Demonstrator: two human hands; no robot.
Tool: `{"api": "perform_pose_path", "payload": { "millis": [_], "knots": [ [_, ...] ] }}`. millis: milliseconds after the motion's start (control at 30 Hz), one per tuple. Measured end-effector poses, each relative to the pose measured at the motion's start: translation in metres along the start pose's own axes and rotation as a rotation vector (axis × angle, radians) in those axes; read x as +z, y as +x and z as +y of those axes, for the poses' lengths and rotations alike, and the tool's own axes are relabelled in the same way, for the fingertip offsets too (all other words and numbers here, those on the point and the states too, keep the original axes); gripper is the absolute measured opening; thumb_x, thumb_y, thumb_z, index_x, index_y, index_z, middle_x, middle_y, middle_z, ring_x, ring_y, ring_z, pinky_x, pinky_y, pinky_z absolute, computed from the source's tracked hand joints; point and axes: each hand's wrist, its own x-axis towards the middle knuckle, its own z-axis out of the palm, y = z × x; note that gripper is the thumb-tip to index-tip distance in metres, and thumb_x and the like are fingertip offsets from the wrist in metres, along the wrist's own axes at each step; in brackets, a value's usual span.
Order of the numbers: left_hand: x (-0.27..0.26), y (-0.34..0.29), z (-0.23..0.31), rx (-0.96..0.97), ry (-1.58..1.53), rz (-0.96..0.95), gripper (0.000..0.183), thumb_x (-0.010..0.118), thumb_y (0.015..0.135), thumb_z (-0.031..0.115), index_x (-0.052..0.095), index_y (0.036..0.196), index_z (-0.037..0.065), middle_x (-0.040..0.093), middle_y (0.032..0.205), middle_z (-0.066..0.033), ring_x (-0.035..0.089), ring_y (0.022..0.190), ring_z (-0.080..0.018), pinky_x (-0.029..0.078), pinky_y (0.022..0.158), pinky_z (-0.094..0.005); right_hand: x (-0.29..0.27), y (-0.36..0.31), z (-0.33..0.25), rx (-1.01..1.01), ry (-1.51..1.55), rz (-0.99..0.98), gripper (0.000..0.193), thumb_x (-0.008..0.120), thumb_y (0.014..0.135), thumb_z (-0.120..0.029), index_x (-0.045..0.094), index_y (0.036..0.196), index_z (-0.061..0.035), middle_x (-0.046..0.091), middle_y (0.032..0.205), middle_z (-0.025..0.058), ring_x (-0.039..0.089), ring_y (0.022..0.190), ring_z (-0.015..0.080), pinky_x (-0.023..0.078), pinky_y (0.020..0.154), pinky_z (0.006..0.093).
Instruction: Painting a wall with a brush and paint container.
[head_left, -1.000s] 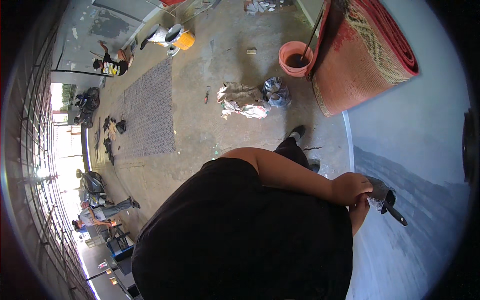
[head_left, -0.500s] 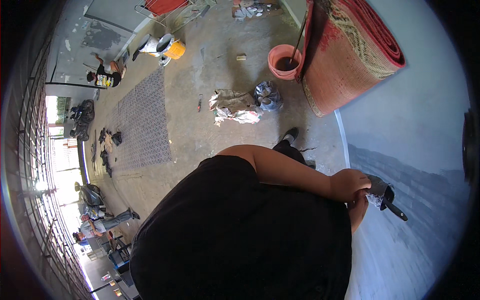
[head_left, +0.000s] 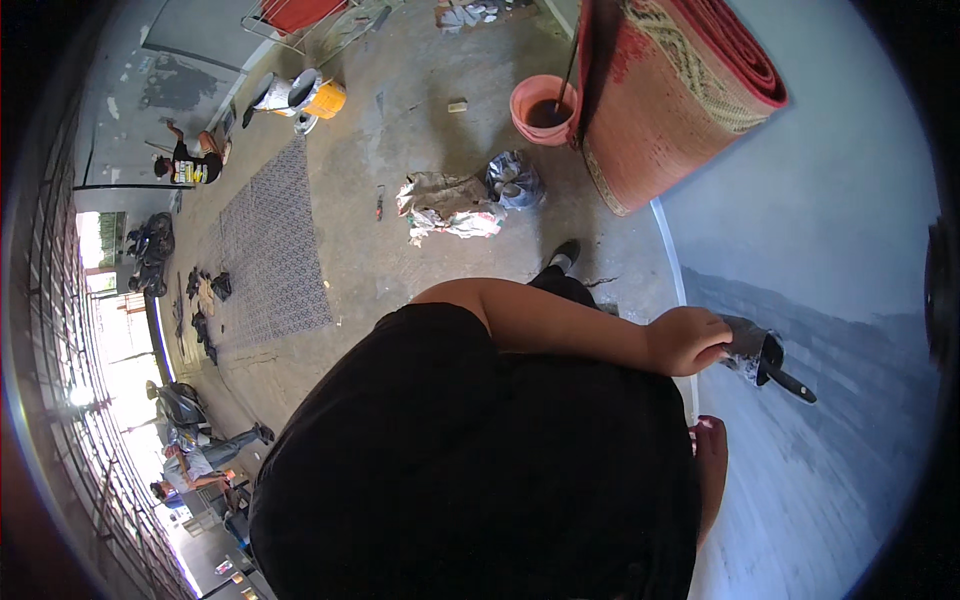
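Note:
My left hand (head_left: 686, 340), at the end of an arm stretched to the right, is closed on the near end of a dark grey, cup-like container (head_left: 748, 348) smeared with white paste. From the container's open mouth sticks a black-handled tool (head_left: 790, 382); its working end is hidden inside. Lower down, close against my black shirt (head_left: 480, 450), my right hand (head_left: 710, 447) is apart from the container. Its fingers are curled, with a bit of white by them; what they hold, if anything, cannot be made out. Both hands are beside the grey-blue wall (head_left: 800, 480), partly coated darker.
A rolled red-edged mat (head_left: 670, 110) leans on the wall beside a pink bucket (head_left: 520, 112) of dark liquid. Crumpled sacks (head_left: 450, 205) and a plastic bag (head_left: 515, 180) lie on the floor. Farther off are paint buckets (head_left: 322, 99), a patterned mat (head_left: 270, 240) and two people.
My right hand has come away from the container and moved down toward my body. My left hand still holds the container, now slightly higher in view. The whole view has shifted a little.

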Motion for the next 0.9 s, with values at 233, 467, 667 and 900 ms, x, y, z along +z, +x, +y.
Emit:
{"api": "perform_pose_path", "payload": {
  "millis": [233,467,667,900],
  "knots": [
    [0.007,0.002,-0.005,0.023,0.004,-0.040,0.023,0.073,0.082,0.012,0.060,0.099,0.003,0.063,0.081,-0.0150,0.062,0.076,-0.0363,0.048,0.066,-0.0468,-0.014,0.003,-0.015,0.024,0.031,0.104,0.031,0.046,0.102,-0.021,0.056,0.123,-0.0005,0.063,0.099,0.0095,0.063,0.086,0.0188,0.051,0.081,0.0313],
    [0.013,0.001,-0.010,0.042,-0.018,-0.092,0.020,0.073,0.083,0.010,0.060,0.097,0.004,0.062,0.079,-0.0142,0.063,0.075,-0.0356,0.048,0.063,-0.0460,0.015,0.001,-0.017,-0.014,-0.023,0.048,0.028,0.051,0.100,-0.017,0.055,0.125,-0.0039,0.065,0.098,0.0105,0.064,0.088,0.0205,0.051,0.081,0.0345],
    [0.015,-0.002,-0.011,0.053,-0.020,-0.088,0.021,0.074,0.083,0.012,0.059,0.096,0.005,0.062,0.078,-0.0137,0.063,0.074,-0.0354,0.047,0.063,-0.0459,0.020,0.005,-0.005,0.027,-0.126,0.097,0.031,0.052,0.102,-0.022,0.055,0.128,-0.0064,0.067,0.103,0.0146,0.064,0.090,0.0213,0.050,0.081,0.0357],
    [0.020,-0.008,-0.012,0.041,-0.007,-0.092,0.022,0.074,0.083,0.013,0.059,0.096,0.005,0.062,0.078,-0.0138,0.063,0.074,-0.0353,0.047,0.063,-0.0458,0.029,0.006,-0.006,-0.041,-0.095,0.005,0.031,0.055,0.101,-0.019,0.053,0.130,-0.0059,0.066,0.103,0.0138,0.062,0.090,0.0213,0.049,0.081,0.0347]
  ]
}}
